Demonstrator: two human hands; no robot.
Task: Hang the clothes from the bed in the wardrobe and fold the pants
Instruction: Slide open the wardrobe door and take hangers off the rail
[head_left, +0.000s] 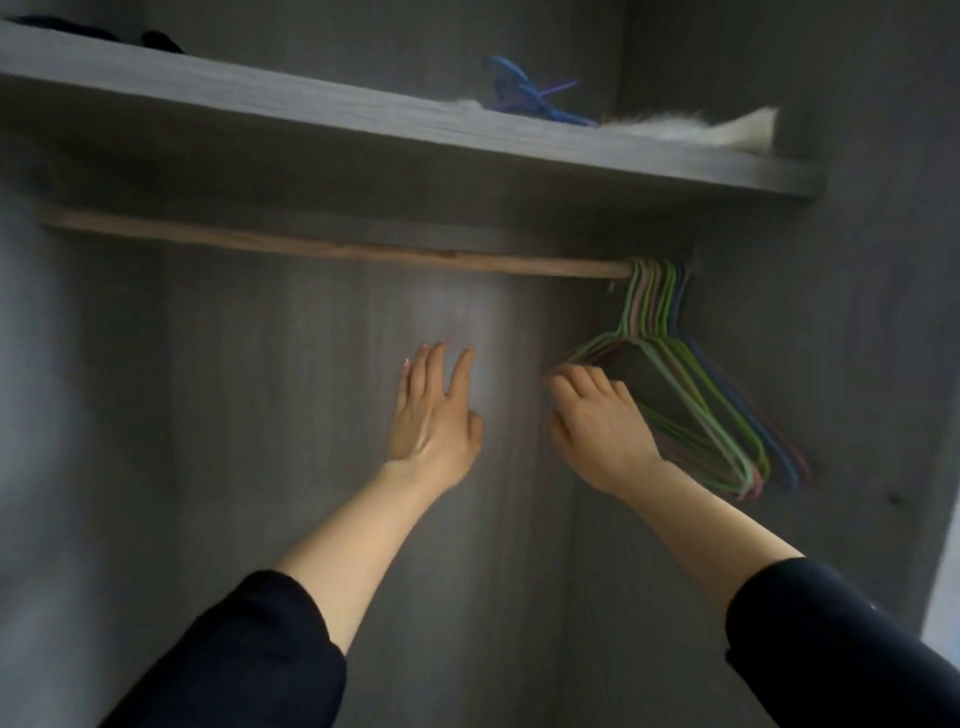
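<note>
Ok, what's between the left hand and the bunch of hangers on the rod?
Head view: the right hand lies between the left hand and the hangers, curled at their near ends; contact is blurred.

A blue plastic thing (511, 88) lies beside white fluff (727, 127).

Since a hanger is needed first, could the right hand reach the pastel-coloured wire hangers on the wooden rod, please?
Probably yes: the right hand is right at the lower left corner of the pastel-coloured wire hangers, with nothing in between.
</note>
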